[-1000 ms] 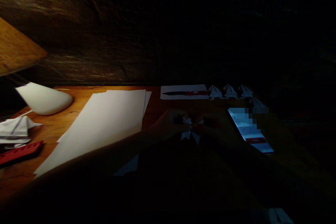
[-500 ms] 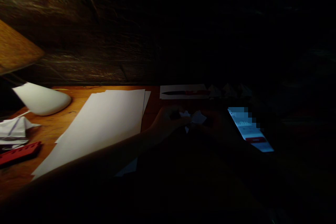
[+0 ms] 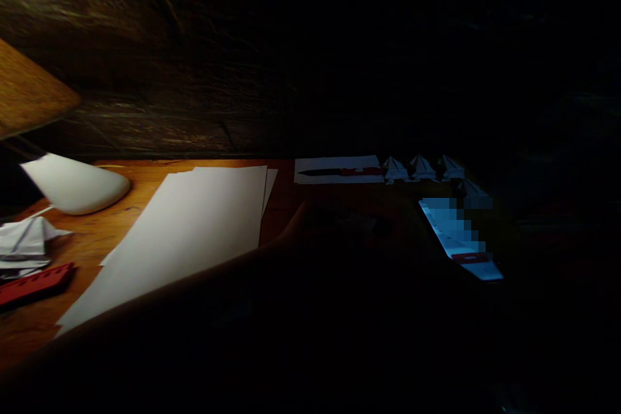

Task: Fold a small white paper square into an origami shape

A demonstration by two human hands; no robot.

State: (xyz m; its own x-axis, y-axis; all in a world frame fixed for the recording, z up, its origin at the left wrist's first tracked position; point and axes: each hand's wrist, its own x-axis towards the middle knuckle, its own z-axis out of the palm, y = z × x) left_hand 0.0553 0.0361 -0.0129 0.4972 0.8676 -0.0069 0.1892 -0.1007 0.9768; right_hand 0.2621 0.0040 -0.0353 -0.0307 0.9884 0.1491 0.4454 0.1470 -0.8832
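Note:
Deep shadow covers both my hands. My left hand (image 3: 301, 228) shows only as a faint outline, its fingers closed at a small piece of folded paper (image 3: 361, 223) that is barely visible. On the paper's other side, my right hand (image 3: 392, 236) is almost lost in the dark, closed against the same piece. Left of my hands lies a stack of white paper sheets (image 3: 194, 226), with my left forearm crossing over its lower edge. Beyond the hands, a knife (image 3: 359, 171) with a red handle and dark blade rests on smaller white sheets (image 3: 315, 162).
Several folded paper figures (image 3: 420, 168) stand in a row at the back right. A lit phone (image 3: 444, 226) lies to the right. On the left are a lamp (image 3: 77, 184), another folded paper piece (image 3: 29, 242) and a red, notched object (image 3: 39, 283). A dark wall rises behind the table.
The light on my hands and the folded paper has dimmed greatly. The paper figures at the back right have become brighter. My hands stay in about the same place.

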